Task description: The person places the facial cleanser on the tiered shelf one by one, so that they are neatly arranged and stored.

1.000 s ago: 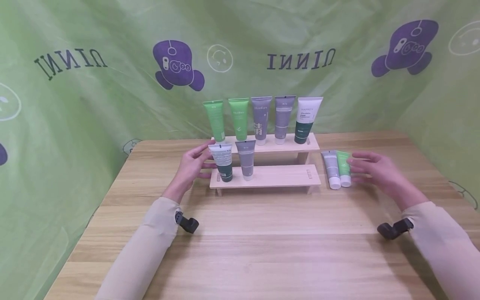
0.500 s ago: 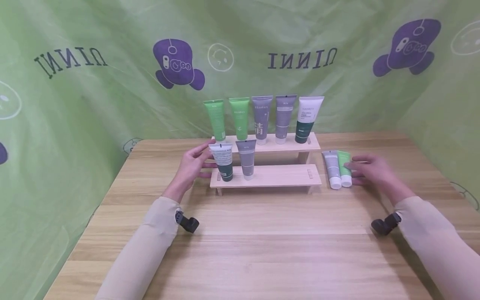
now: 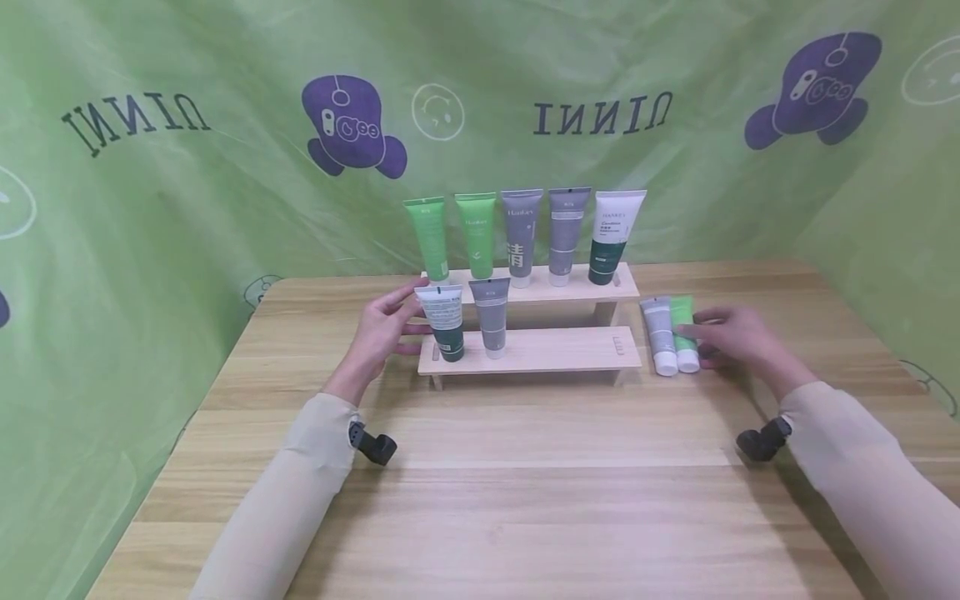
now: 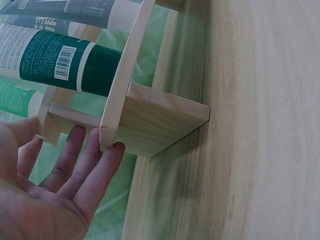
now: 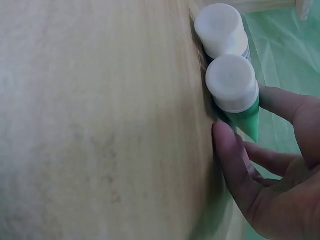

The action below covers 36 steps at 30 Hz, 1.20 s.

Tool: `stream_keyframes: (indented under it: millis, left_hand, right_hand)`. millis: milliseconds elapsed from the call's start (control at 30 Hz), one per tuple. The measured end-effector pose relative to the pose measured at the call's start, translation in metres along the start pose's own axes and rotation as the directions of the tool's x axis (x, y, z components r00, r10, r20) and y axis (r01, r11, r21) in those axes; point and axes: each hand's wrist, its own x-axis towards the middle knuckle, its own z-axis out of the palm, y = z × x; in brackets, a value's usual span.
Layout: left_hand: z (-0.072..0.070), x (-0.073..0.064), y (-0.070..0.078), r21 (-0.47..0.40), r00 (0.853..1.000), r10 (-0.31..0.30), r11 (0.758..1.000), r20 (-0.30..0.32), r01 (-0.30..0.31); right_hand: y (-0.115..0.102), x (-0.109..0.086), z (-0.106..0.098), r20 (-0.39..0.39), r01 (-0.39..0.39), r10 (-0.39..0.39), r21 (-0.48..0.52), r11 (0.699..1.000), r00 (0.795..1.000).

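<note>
On the right, a green squeeze tube point(image 3: 682, 312) with a white cap lies flat beside a grey squeeze tube point(image 3: 660, 325). My right hand point(image 3: 735, 333) grips the green one from its right side: in the right wrist view the thumb point(image 5: 282, 102) lies against its top and the curled fingers are at its lower side. My left hand point(image 3: 381, 332) is at the left end of a two-tier wooden display stand point(image 3: 562, 350). In the left wrist view its extended fingers point(image 4: 102, 175) touch the lower plank's end, with the thumb by the upper plank.
Several tubes, green, grey and white-and-green, stand cap-down on the upper tier. A white-and-green tube point(image 3: 442, 317) and a grey tube point(image 3: 492, 317) stand at the lower tier's left. A green printed curtain point(image 3: 480, 50) hangs behind the wooden table point(image 3: 480, 500).
My right hand has moved left onto the green tube, its thumb now over the tube and its fingers closing in. The left hand stays at the stand's end.
</note>
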Motion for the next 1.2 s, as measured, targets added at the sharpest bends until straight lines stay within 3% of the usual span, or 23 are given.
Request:
stream_keyframes:
  millis: [300, 700, 1200]
  left_hand:
    - [-0.0008, 0.0005, -0.0004, -0.007, 1.000, -0.004, 1.000, 0.006, 0.004]
    - [-0.0019, -0.0007, -0.0011, -0.002, 1.000, -0.015, 1.000, 0.004, 0.015]
    - [-0.0019, 0.0002, -0.0012, 0.008, 1.000, 0.003, 1.000, 0.009, -0.003]
  right_hand:
    - [-0.0033, 0.0043, 0.0022, 0.021, -0.020, 0.020, -0.010, 1.000, 1.000]
    - [0.0028, 0.0088, 0.0027, 0.027, 0.020, -0.020, -0.006, 1.000, 0.999]
    - [0.0030, 0.0019, -0.0028, 0.036, 0.035, -0.034, -0.010, 0.999, 0.999]
